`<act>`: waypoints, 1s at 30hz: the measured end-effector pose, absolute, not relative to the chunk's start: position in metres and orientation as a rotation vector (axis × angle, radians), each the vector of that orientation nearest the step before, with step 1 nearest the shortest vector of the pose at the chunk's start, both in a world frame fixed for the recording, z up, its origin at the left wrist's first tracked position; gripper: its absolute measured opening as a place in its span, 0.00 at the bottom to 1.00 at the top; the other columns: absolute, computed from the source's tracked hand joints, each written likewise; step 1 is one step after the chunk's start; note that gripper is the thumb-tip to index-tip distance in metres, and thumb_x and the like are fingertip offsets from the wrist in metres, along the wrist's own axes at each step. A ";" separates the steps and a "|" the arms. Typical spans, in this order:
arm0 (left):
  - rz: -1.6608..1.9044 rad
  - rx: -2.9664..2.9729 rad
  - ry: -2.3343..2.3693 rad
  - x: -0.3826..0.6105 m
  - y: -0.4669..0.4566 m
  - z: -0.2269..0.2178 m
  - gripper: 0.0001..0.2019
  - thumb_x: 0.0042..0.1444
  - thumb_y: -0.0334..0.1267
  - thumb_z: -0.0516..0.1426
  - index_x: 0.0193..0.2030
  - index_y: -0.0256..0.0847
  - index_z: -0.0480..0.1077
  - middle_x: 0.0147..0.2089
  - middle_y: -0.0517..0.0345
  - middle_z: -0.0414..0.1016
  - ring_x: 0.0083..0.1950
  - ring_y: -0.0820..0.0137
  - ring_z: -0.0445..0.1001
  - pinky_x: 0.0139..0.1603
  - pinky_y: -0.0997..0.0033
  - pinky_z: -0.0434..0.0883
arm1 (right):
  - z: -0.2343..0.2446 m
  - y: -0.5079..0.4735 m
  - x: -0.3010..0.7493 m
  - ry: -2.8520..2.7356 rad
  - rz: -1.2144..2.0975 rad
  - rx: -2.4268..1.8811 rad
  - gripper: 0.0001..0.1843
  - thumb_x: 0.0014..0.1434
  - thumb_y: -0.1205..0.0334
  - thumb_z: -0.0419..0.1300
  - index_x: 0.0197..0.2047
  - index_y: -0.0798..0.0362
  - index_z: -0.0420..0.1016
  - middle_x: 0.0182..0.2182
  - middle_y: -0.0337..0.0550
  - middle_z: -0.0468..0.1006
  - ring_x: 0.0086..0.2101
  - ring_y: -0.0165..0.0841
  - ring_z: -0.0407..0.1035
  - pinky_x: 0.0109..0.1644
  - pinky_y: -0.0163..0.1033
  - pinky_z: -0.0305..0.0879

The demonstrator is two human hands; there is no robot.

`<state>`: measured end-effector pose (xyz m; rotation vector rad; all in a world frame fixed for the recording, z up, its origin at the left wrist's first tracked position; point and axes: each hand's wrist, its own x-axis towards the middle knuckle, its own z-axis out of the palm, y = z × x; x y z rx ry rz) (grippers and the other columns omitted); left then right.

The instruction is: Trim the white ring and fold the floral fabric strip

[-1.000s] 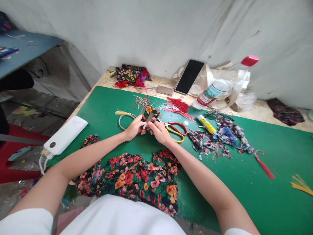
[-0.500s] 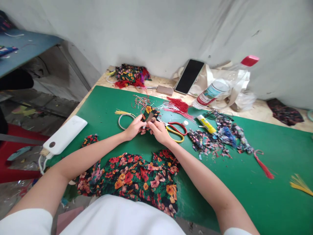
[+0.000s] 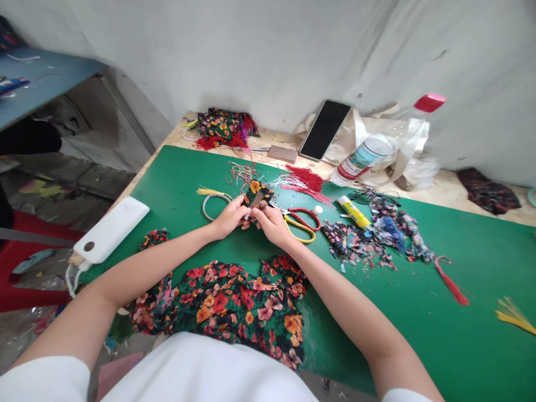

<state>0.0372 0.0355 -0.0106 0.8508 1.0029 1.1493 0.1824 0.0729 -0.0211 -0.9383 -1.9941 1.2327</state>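
Note:
Both of my hands grip a small piece of dark floral fabric (image 3: 254, 188) that has a brown, card-like piece on its inner side. My left hand (image 3: 229, 216) pinches its near left edge. My right hand (image 3: 271, 221) is closed on the near right edge, and the fingertips of the two hands almost meet. Just right of my right hand lie scissors (image 3: 302, 226) with one red and one yellow handle, their blades partly hidden. Left of my left hand is a pale ring-shaped roll (image 3: 206, 207). A large floral cloth (image 3: 234, 301) lies crumpled under my forearms.
On the green mat (image 3: 419, 312) lie a glue stick (image 3: 354, 212), fabric scraps (image 3: 355, 240), red tassel threads (image 3: 304, 180) and a red tassel (image 3: 452, 283). A white power bank (image 3: 111, 230) rests at the left edge. Behind stand a phone (image 3: 324, 131) and a plastic bottle (image 3: 364, 159).
Almost nothing differs. My fingers shift very slightly on the small fabric piece, which stays in the same spot.

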 end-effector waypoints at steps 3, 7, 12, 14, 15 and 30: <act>1.151 0.842 1.003 0.037 0.035 -0.011 0.13 0.45 0.36 0.54 0.39 0.41 0.59 0.23 0.70 0.64 0.18 0.80 0.60 0.18 0.78 0.59 | -0.021 0.073 0.182 -2.002 1.215 -0.937 0.29 0.63 0.39 0.49 0.20 0.52 0.62 0.15 0.35 0.63 0.19 0.24 0.57 0.26 0.33 0.55; 1.152 0.842 1.015 0.037 0.035 -0.013 0.14 0.44 0.36 0.55 0.40 0.41 0.59 0.24 0.70 0.65 0.18 0.80 0.61 0.18 0.78 0.59 | -0.022 0.073 0.182 -2.009 1.193 -0.934 0.27 0.63 0.41 0.49 0.21 0.52 0.62 0.15 0.35 0.64 0.19 0.25 0.58 0.26 0.33 0.55; 1.156 0.845 1.025 0.038 0.036 -0.013 0.13 0.44 0.36 0.54 0.39 0.41 0.59 0.24 0.70 0.64 0.18 0.80 0.61 0.17 0.78 0.59 | -0.023 0.074 0.183 -2.037 1.174 -0.914 0.26 0.64 0.43 0.49 0.23 0.52 0.63 0.16 0.35 0.65 0.19 0.25 0.59 0.26 0.32 0.55; 1.156 0.845 1.026 0.037 0.036 -0.012 0.13 0.43 0.35 0.53 0.39 0.40 0.60 0.23 0.70 0.64 0.18 0.79 0.61 0.17 0.78 0.59 | -0.023 0.074 0.183 -2.055 1.161 -0.895 0.25 0.64 0.45 0.49 0.22 0.52 0.63 0.16 0.35 0.64 0.19 0.25 0.58 0.26 0.32 0.54; 1.156 0.846 1.028 0.037 0.036 -0.011 0.13 0.42 0.35 0.53 0.38 0.40 0.61 0.24 0.70 0.64 0.18 0.79 0.61 0.17 0.78 0.60 | -0.024 0.073 0.183 -2.065 1.152 -0.884 0.24 0.64 0.46 0.49 0.22 0.53 0.63 0.16 0.35 0.64 0.19 0.25 0.58 0.26 0.32 0.54; 1.119 0.864 1.051 0.036 0.036 -0.009 0.12 0.40 0.35 0.52 0.35 0.40 0.62 0.25 0.67 0.65 0.20 0.78 0.63 0.17 0.77 0.62 | -0.022 0.071 0.182 -2.124 1.081 -0.825 0.23 0.64 0.52 0.50 0.20 0.52 0.61 0.17 0.36 0.65 0.20 0.25 0.58 0.27 0.33 0.53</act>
